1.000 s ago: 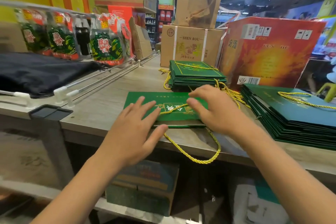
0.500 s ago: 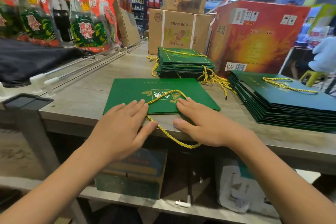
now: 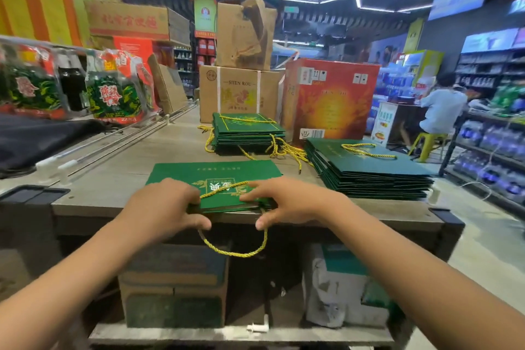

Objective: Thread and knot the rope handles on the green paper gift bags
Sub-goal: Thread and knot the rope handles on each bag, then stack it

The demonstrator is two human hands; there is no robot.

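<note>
A flat green paper gift bag (image 3: 218, 176) lies at the table's front edge. One yellow rope handle (image 3: 220, 192) loops across its top face; the other yellow rope handle (image 3: 235, 251) hangs below the table edge. My left hand (image 3: 164, 207) grips the bag's near edge on the left, fingers on top and thumb underneath. My right hand (image 3: 287, 202) grips the near edge on the right the same way. Further back sits a stack of green bags with handles (image 3: 247, 131). A second stack of green bags (image 3: 366, 170) lies to the right.
Cardboard boxes (image 3: 238, 91) and a red carton (image 3: 329, 99) stand at the table's (image 3: 127, 179) far side. Packaged goods (image 3: 113, 94) and a black cloth (image 3: 37, 136) are on the left. A person (image 3: 440, 108) sits at the right. Boxes (image 3: 173, 284) fill the shelf below.
The bag has been drawn toward the table's front edge. Both hands went from lying flat on it to gripping its near edge. The camera tilted up.
</note>
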